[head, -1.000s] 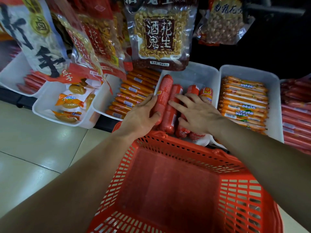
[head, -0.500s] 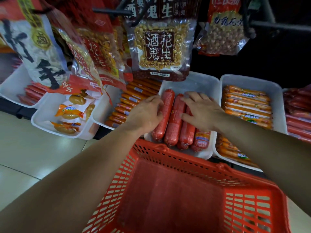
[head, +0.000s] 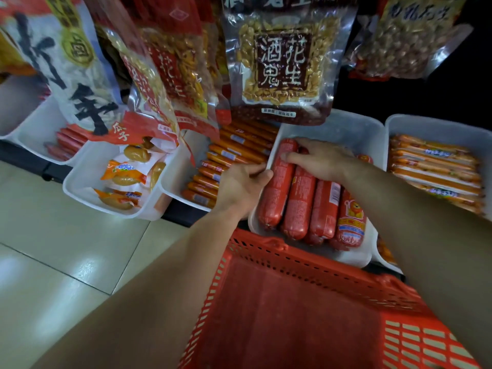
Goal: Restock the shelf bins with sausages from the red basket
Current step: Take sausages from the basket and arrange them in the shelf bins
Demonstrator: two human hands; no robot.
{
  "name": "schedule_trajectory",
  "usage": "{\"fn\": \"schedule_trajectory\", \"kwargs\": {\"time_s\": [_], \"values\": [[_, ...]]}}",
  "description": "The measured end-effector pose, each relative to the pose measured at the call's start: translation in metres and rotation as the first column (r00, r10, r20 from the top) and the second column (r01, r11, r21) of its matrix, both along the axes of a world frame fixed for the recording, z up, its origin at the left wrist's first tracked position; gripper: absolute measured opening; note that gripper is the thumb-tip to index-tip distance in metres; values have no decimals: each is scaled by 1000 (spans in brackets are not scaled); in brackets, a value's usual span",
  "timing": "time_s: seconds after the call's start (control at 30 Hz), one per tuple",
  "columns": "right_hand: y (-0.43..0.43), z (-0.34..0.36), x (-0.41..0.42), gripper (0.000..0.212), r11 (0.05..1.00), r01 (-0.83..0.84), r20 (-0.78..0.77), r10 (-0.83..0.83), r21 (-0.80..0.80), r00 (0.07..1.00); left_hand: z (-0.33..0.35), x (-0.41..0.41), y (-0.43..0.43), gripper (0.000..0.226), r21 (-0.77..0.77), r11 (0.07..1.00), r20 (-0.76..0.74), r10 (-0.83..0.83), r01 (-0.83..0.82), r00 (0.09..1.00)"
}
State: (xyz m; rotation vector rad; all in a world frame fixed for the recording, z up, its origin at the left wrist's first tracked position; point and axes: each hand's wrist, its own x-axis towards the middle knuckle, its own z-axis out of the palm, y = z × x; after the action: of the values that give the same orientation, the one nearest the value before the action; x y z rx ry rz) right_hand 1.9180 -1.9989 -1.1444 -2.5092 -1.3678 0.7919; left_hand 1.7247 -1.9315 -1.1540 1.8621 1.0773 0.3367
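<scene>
Several thick red sausages (head: pixel 300 203) lie side by side in a white shelf bin (head: pixel 346 129). My right hand (head: pixel 319 161) rests across their far ends, thumb and fingers curled around the top of the leftmost sausage (head: pixel 277 190). My left hand (head: pixel 239 187) sits at the bin's left rim, fingers bent and touching that rim beside the same sausage. The red basket (head: pixel 306 312) stands just below the bin, and its visible bottom holds nothing.
A bin of thin orange sausages (head: pixel 229 161) sits left of the hands, and another bin (head: pixel 436 169) of orange sausages is on the right. Farther left are a bin of snack packs (head: pixel 125 179) and a bin of red sticks (head: pixel 66 142). Hanging peanut bags (head: pixel 279 57) overhang the bins. Tiled floor lies at the left.
My right hand slid left onto the leftmost sausage's far end. My left hand drew back off the sausages to the bin's left rim. The view moved closer.
</scene>
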Motion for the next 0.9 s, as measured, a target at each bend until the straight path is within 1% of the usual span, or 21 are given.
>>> {"fn": "schedule_trajectory", "kwargs": {"time_s": [0.1,0.23,0.33,0.37,0.43,0.5,0.6,0.7,0.73,0.77,0.83,0.9], "values": [[0,3,-3,65,999,29,-32,-28,22,999,-2,0,0,29,-22,1000,2,18,-18,1000],[-5,2,-11,69,1000,14,14,-14,3,1000,-2,1,1,30,-35,999,-13,22,-22,1000],[5,1,-11,68,996,84,-64,-86,-25,994,-2,2,-1,27,-14,1000,-9,18,-18,1000],[10,1,-11,71,995,100,-68,-102,-25,993,-2,2,-2,25,3,1000,-13,10,-10,1000],[16,-2,-15,78,997,75,-15,-75,-1,997,-2,2,-2,24,22,1000,-18,0,0,1000],[15,-3,-17,77,999,47,27,-48,14,998,-1,2,-1,26,12,1000,-22,-4,5,1000],[8,-3,-15,78,999,45,2,-45,-8,999,2,2,1,27,-4,1000,-27,-12,12,1000],[7,1,-10,70,999,-29,-25,29,-27,999,1,3,2,28,-29,1000,-18,6,-6,1000],[4,3,-7,70,998,-47,-24,46,-34,999,0,3,3,29,-32,999,-20,5,-6,1000],[0,4,-2,74,997,-54,9,54,-55,998,-1,4,3,30,-34,999,-30,2,-3,1000],[-12,4,13,86,988,-28,118,46,-150,992,-1,4,4,33,-23,1000,-56,-6,5,998],[-25,2,25,92,974,-8,151,44,-227,988,1,4,4,34,-8,1000,-72,-16,15,997]]}}
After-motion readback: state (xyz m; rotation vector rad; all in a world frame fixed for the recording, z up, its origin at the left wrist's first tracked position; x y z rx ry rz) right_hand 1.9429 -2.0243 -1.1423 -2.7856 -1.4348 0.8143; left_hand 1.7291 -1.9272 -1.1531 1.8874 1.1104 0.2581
